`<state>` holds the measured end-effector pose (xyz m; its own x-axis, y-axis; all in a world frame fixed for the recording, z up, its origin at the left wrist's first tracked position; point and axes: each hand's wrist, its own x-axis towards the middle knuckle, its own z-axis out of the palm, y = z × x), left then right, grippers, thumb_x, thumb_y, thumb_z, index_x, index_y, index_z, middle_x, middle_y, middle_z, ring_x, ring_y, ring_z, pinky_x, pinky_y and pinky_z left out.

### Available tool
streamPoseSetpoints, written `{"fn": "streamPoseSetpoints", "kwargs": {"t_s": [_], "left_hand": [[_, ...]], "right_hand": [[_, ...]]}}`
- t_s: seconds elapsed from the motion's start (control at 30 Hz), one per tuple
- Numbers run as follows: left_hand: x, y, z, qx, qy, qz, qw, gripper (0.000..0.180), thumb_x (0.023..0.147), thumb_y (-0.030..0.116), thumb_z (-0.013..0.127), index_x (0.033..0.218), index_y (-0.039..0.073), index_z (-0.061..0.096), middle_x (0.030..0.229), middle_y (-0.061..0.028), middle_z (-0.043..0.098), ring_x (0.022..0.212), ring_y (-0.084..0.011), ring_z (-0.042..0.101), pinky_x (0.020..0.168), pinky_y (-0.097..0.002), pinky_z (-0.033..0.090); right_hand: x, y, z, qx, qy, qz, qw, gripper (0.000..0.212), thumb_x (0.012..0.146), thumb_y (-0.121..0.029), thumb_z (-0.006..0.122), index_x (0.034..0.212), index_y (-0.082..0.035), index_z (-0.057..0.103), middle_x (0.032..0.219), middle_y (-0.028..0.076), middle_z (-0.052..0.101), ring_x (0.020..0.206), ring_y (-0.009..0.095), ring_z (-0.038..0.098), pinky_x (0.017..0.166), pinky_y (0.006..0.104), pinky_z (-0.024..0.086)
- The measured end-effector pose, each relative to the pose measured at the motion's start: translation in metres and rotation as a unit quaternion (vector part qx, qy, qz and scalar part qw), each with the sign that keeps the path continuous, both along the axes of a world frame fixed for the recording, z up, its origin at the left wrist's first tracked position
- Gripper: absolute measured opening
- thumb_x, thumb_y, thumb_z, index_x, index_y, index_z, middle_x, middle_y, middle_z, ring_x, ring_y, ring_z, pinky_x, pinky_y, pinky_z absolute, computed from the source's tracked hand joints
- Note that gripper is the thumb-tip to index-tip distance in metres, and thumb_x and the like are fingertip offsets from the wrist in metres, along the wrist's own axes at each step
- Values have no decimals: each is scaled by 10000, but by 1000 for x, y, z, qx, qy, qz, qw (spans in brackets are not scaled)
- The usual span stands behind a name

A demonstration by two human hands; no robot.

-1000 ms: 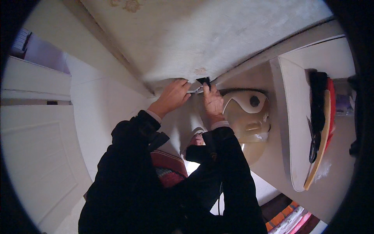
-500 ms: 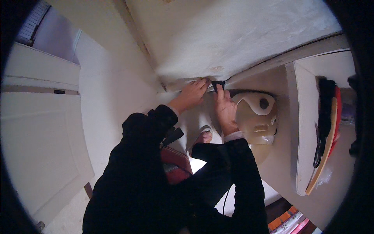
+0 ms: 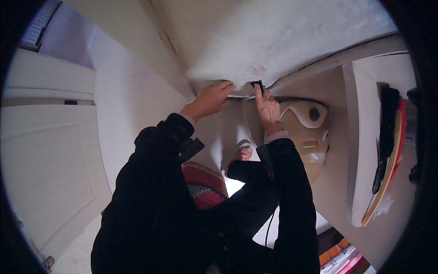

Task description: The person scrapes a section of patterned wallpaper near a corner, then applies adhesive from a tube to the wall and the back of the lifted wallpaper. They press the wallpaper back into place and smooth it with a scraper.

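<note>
My left hand (image 3: 212, 99) lies against the lower edge of the whitish wall covering (image 3: 283, 36), its fingers stretched out together and nothing seen in its grasp. Just to the right, my right hand (image 3: 268, 110) grips a small flat black tool (image 3: 259, 84), perhaps a scraper. The index finger points along this tool, whose tip meets the wall low down. Between the hands runs a pale, uneven edge at the foot of the wall. A reddish-brown stain (image 3: 258, 70) shows on the surface just above the tool.
At right, a white shelf (image 3: 353, 182) carries a wooden-handled item (image 3: 388, 160) beside black and red things. A beige moulded plastic object (image 3: 310, 132) sits below my right hand. White panelled door (image 3: 50, 169) at left; patterned red textile (image 3: 205, 189) by my legs.
My left hand has shifted left, away from the right hand, and its fingers have straightened. The black tool has moved slightly up against the wall. The view has shifted a little.
</note>
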<state>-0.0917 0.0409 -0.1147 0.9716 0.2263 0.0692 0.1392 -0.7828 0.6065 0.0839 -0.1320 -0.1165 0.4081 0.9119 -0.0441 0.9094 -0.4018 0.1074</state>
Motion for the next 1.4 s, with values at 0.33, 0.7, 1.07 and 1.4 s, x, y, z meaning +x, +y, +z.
{"fn": "streamPoseSetpoints", "kwargs": {"t_s": [0.33,0.7,1.07,1.4], "left_hand": [[44,-30,-7,44,-100,-42,993,700,788,79,678,1421,18,386,1434,-134,434,1291,-322,445,1047,-411,406],[56,-38,-13,83,-76,-27,993,702,759,115,701,1398,40,422,1405,-119,446,1282,-298,425,1063,-423,368],[58,-51,-14,116,-111,7,987,743,672,182,750,1345,24,478,1368,-97,462,1245,-288,433,1009,-416,397],[67,-77,-26,39,-200,83,976,504,863,248,570,1279,-28,496,1222,-173,520,1112,-345,483,988,-454,380]], "right_hand": [[16,-12,0,13,3,-24,1000,497,920,-102,487,1405,-104,378,1025,196,586,862,345,662,669,441,566],[9,-7,56,50,-29,26,998,424,896,-90,513,1313,-91,438,963,174,573,840,341,667,650,409,565],[5,-8,45,42,5,-74,996,418,954,-173,489,1355,-81,418,1012,207,625,803,360,671,641,451,551],[-46,40,63,94,-31,178,979,391,860,-109,538,1249,-89,492,982,161,591,780,322,662,610,422,558]]}}
